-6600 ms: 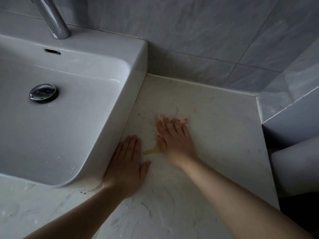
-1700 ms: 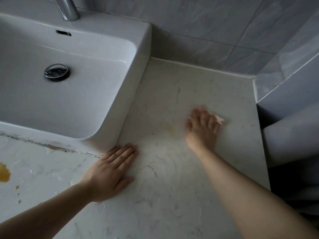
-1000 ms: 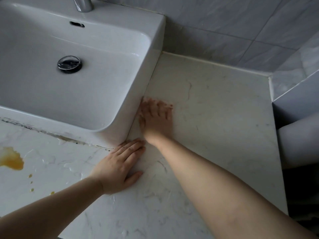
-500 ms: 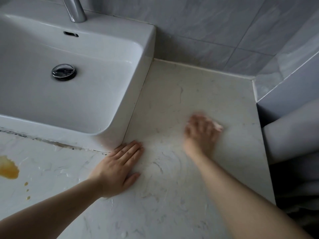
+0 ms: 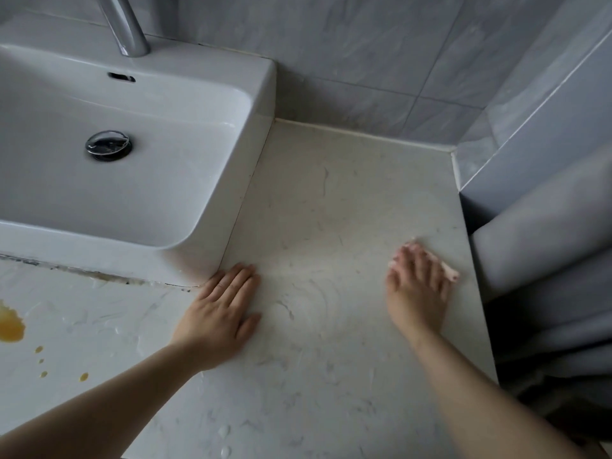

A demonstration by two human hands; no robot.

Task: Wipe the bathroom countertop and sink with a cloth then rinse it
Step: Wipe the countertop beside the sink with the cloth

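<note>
My right hand (image 5: 418,286) presses flat on a small pale pink cloth (image 5: 450,273) near the right edge of the marble countertop (image 5: 331,210); only the cloth's rim shows past my fingers. My left hand (image 5: 220,314) lies flat, fingers apart, on the counter at the front right corner of the white sink (image 5: 258,104), holding nothing. Wet smear marks cover the counter between my hands. An orange-yellow spill (image 5: 10,326) with small drops sits on the counter in front of the sink, far left.
A chrome faucet (image 5: 126,28) rises behind the basin, and a chrome drain plug (image 5: 107,144) sits in it. Grey tiled walls (image 5: 381,54) close the back and right. A grey curtain-like fabric (image 5: 546,276) hangs past the counter's right edge.
My right hand has swept the cloth from beside the sink wall across the counter to its right edge. The left hand has stayed planted at the sink corner.
</note>
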